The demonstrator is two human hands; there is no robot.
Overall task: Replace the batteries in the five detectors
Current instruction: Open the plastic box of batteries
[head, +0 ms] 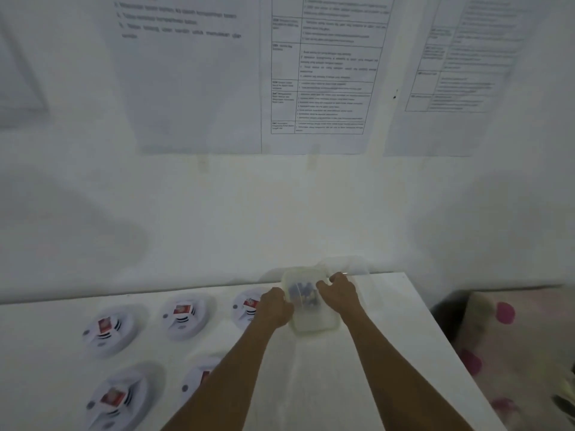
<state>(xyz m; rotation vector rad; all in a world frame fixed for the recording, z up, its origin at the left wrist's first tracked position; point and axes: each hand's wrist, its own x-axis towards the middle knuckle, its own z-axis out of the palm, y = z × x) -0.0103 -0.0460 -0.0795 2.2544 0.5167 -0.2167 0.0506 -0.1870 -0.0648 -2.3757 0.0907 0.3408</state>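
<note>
Plastic tub [314,325] holds dark blurred items [302,294].

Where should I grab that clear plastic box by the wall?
Grip the plastic box by its two long side walls, left hand and right hand coming from either side: it lies flat on the table and looks too wide for one hand.

I face a white wall [217,213] that rises from the far edge of the white bench [389,353]. Three printed sheets hang on it: a sheet of numbered lines [186,88] at the left, a ruled sheet [326,73] in the middle and another ruled sheet [451,73] at the right. Their text is too blurred for me to read. Past the bench's right edge lies a pale cloth with pink spots [504,312].
</note>
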